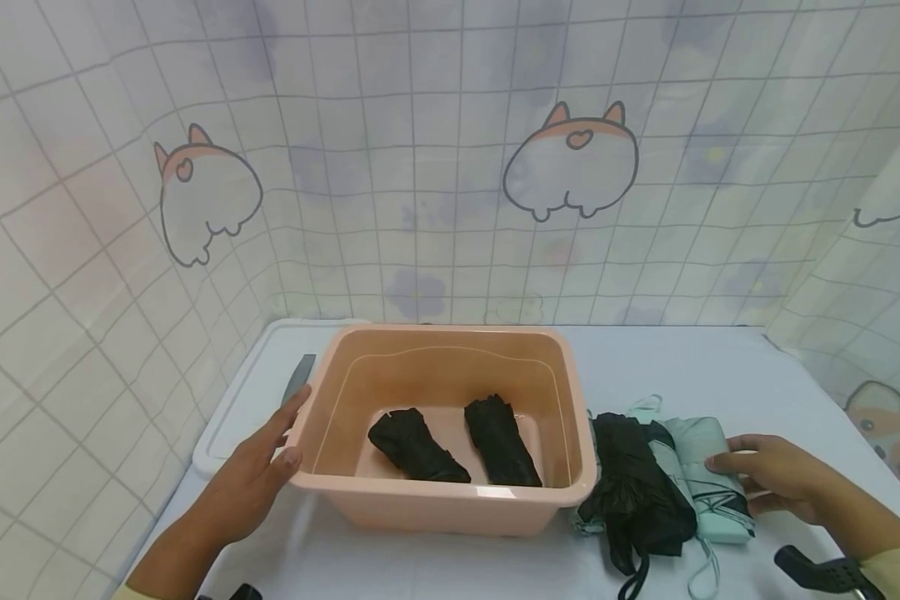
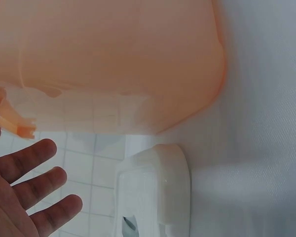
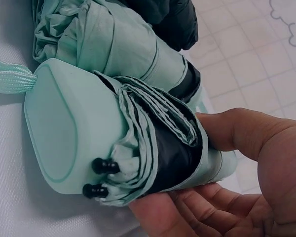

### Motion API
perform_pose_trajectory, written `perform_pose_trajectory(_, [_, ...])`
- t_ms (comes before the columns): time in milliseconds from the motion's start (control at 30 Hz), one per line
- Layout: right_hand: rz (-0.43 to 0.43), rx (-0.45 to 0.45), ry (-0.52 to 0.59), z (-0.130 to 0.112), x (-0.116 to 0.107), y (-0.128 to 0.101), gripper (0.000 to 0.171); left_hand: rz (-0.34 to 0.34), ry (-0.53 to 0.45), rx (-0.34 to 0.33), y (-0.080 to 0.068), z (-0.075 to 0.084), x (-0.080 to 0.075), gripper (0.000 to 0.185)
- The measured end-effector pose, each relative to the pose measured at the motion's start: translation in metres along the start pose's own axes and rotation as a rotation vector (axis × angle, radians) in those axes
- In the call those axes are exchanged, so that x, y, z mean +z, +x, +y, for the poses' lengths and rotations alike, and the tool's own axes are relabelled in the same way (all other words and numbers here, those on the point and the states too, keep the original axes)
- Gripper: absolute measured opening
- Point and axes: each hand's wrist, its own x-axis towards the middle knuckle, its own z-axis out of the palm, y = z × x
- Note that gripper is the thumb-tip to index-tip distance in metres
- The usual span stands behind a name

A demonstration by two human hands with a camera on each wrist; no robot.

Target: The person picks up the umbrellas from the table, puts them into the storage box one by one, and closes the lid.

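My left hand (image 1: 258,467) is at the left rim of a peach plastic basin (image 1: 450,510), its fingers fairly straight; in the left wrist view several fingers (image 2: 42,182) are spread beside the basin wall. Two dark, rolled cloth-like bundles (image 1: 418,448) lie inside the basin. To the basin's right, my right hand (image 1: 783,477) holds a folded mint-green umbrella (image 3: 64,128) between thumb and fingers. Its pale end cap, wrist cord and black rib tips show in the right wrist view. Beside it lie another mint-green folded umbrella (image 3: 118,44) and a black folded bundle (image 1: 637,483) with a strap.
A white tray or lid (image 1: 232,417) with a raised edge lies left of the basin, partly behind it, with a grey flat piece (image 1: 298,377) on it. White cloth covers the table (image 1: 667,354). Checked curtains (image 1: 435,183) with animal prints surround the back and sides.
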Motion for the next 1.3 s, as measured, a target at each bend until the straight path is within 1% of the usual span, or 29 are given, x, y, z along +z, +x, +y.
perform_pose_trajectory(267, [-0.019, 0.001, 0.052, 0.006, -0.010, 0.002, 0.106, -0.005, 0.008, -0.010, 0.000, 0.001, 0.001, 0.061])
perform_pose_trajectory(533, [-0.027, -0.028, 0.075, 0.002, -0.020, -0.006, 0.105, 0.005, 0.013, -0.011, 0.000, 0.002, 0.001, 0.061])
perform_pose_trajectory(733, [-0.022, -0.045, 0.089, -0.005, -0.029, -0.013, 0.104, 0.007, 0.013, -0.005, 0.000, 0.001, 0.001, 0.061])
perform_pose_trajectory(900, [-0.017, -0.088, 0.115, -0.014, -0.035, -0.019, 0.098, 0.006, 0.019, -0.003, 0.001, -0.001, 0.001, 0.061])
perform_pose_trajectory(1300, [-0.062, -0.152, 0.162, -0.032, -0.041, -0.030, 0.093, 0.006, 0.011, 0.016, 0.001, -0.003, 0.002, 0.061])
